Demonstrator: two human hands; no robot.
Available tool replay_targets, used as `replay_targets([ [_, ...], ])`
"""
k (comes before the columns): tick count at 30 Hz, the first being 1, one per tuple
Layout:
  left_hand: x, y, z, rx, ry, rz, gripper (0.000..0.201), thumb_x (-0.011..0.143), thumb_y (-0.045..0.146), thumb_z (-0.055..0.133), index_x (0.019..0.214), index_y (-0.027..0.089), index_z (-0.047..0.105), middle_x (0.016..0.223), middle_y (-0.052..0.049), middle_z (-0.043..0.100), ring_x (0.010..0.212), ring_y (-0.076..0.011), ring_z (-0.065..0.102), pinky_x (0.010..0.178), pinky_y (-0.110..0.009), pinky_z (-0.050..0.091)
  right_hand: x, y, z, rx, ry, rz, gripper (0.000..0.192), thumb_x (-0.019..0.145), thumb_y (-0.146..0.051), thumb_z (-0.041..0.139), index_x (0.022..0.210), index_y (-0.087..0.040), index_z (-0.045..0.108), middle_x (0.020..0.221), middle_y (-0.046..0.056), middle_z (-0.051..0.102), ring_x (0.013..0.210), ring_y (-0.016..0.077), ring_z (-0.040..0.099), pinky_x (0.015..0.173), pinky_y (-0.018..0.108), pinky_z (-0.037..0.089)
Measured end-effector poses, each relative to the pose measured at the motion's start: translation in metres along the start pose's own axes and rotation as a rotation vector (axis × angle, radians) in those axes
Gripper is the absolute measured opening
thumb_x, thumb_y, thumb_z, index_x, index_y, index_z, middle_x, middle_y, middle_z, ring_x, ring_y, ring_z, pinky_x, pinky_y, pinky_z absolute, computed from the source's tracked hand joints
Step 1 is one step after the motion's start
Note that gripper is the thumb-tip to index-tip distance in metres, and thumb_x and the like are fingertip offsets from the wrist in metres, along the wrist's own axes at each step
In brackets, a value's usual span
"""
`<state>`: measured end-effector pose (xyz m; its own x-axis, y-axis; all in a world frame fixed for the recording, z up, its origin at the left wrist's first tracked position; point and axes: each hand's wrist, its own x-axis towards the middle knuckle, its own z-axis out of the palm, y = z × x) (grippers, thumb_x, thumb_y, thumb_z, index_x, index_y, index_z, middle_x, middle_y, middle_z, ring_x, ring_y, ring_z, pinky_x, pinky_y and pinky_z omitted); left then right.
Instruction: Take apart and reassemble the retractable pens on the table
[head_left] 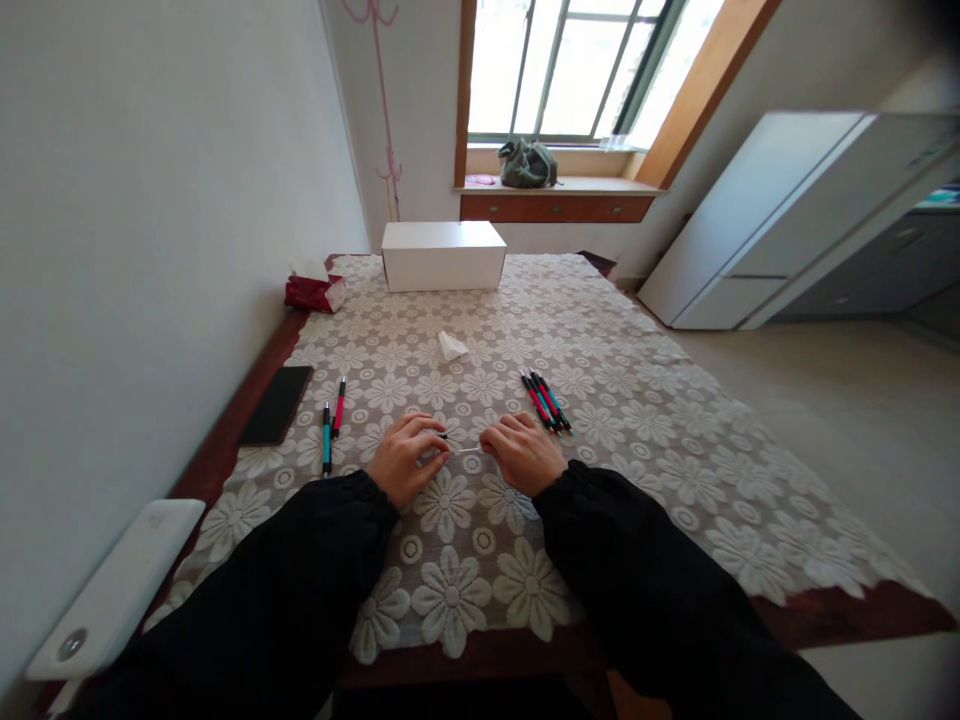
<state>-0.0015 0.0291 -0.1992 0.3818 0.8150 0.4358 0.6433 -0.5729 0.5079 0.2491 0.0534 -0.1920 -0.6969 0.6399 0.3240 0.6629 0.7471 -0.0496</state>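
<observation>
My left hand [409,457] rests low over the table, fingers bent and closed around a small black piece [443,436] that is mostly hidden. Facing it, my right hand [520,452] pinches a thin pale pen refill [468,450], whose free end points toward the left fingertips with a small gap. Beyond the right hand lies a bundle of several red and teal pens [546,402] with black grips. Left of my left hand are a teal pen [327,438] and a red pen [339,408], side by side and apart from it.
A flowered lace cloth [453,600] covers the table. On it lie a crumpled tissue [452,346], a white box [444,257], a red tissue pack [313,292] and a dark flat pad [276,405]. A white device [120,590] stands at the left edge, by the wall.
</observation>
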Motion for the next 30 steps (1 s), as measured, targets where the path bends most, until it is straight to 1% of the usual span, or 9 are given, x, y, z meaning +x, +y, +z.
replay_targets([
  [7,0.001,0.0,-0.001,-0.019,0.011,0.012,0.008,0.092,0.027,0.066,0.088,0.024,0.074,0.112,-0.006,0.072,0.121,-0.0263,0.058,0.108,-0.049,0.048,0.0,-0.002,0.0,0.009,0.025,-0.009,0.013,0.1,-0.018,0.054,0.088,-0.021,0.059,0.085,0.003,0.068,0.085,0.0209,0.056,0.083,0.036,0.036],
  [13,0.0,-0.001,0.0,-0.051,0.026,0.007,0.008,0.091,0.026,0.067,0.088,0.025,0.074,0.111,-0.005,0.073,0.119,-0.0255,0.059,0.11,-0.049,0.047,0.001,-0.003,-0.001,0.076,0.038,-0.017,0.015,0.1,-0.018,0.052,0.087,-0.021,0.059,0.085,0.003,0.068,0.083,0.0204,0.056,0.082,0.036,0.037],
  [18,0.001,0.002,-0.001,-0.05,0.016,0.039,0.007,0.091,0.025,0.067,0.088,0.025,0.073,0.11,-0.005,0.073,0.121,-0.0256,0.058,0.108,-0.048,0.048,0.0,-0.007,0.002,0.136,0.038,-0.019,0.015,0.101,-0.018,0.05,0.089,-0.021,0.058,0.085,0.004,0.067,0.08,0.0193,0.058,0.079,0.034,0.04],
  [22,0.0,0.005,-0.002,-0.038,-0.009,0.065,0.006,0.091,0.024,0.067,0.088,0.024,0.072,0.11,-0.004,0.073,0.123,-0.0256,0.058,0.109,-0.049,0.048,-0.001,-0.013,0.007,0.309,0.022,-0.013,0.014,0.101,-0.016,0.046,0.096,-0.022,0.057,0.088,0.003,0.067,0.08,0.0175,0.062,0.074,0.029,0.044],
  [25,0.0,0.006,-0.002,-0.04,-0.015,0.086,0.007,0.093,0.026,0.065,0.09,0.025,0.072,0.109,-0.005,0.074,0.123,-0.0251,0.059,0.109,-0.049,0.049,-0.001,-0.019,0.007,0.44,0.012,0.012,0.015,0.102,-0.015,0.045,0.106,-0.023,0.057,0.095,0.003,0.068,0.083,0.0165,0.065,0.074,0.026,0.048],
  [28,-0.001,0.007,-0.002,-0.041,0.008,0.099,0.008,0.093,0.027,0.065,0.091,0.025,0.072,0.108,-0.005,0.074,0.122,-0.0247,0.06,0.108,-0.048,0.05,-0.001,-0.023,0.005,0.48,0.01,0.016,0.02,0.101,-0.015,0.046,0.113,-0.024,0.058,0.1,0.003,0.069,0.088,0.0174,0.067,0.076,0.027,0.049],
  [30,-0.001,0.007,-0.001,-0.04,0.021,0.103,0.008,0.093,0.028,0.065,0.091,0.025,0.072,0.107,-0.005,0.075,0.121,-0.0245,0.06,0.108,-0.047,0.049,-0.001,-0.025,0.003,0.482,0.01,0.011,0.021,0.101,-0.015,0.046,0.113,-0.025,0.06,0.099,0.003,0.069,0.087,0.0174,0.067,0.075,0.026,0.05],
])
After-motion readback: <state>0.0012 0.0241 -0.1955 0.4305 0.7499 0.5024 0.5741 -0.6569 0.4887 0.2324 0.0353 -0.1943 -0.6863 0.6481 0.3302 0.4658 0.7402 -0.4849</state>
